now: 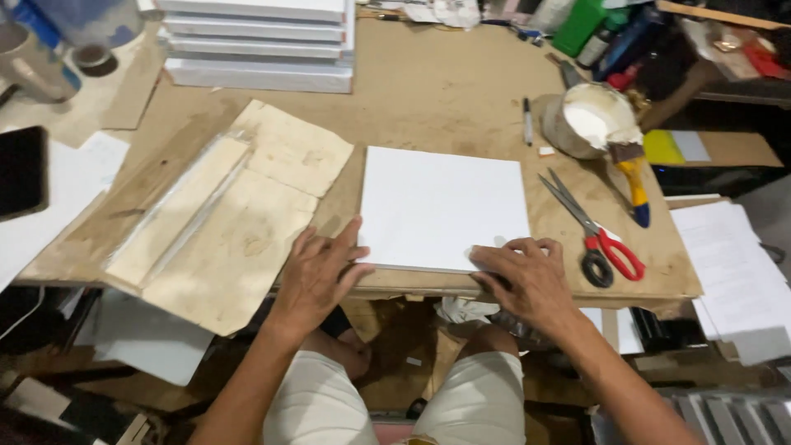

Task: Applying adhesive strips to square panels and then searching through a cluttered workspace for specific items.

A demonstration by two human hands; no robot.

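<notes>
A white square canvas panel point(443, 204) lies flat on the brown work board point(437, 99), close to its near edge. My left hand point(317, 276) rests palm down at the panel's near left corner, fingers spread, thumb touching the panel's edge. My right hand point(527, 276) presses on the near right corner, fingers curled over the panel's front edge. Neither hand lifts anything.
Red-handled scissors point(597, 235) lie right of the panel. Behind them stand a white paint tub point(589, 119) with a yellow-handled brush point(633, 177), and a pen point(527, 119). Stacked white canvases point(259, 41) sit at the back. Cardboard pieces point(231, 222) lie on the left.
</notes>
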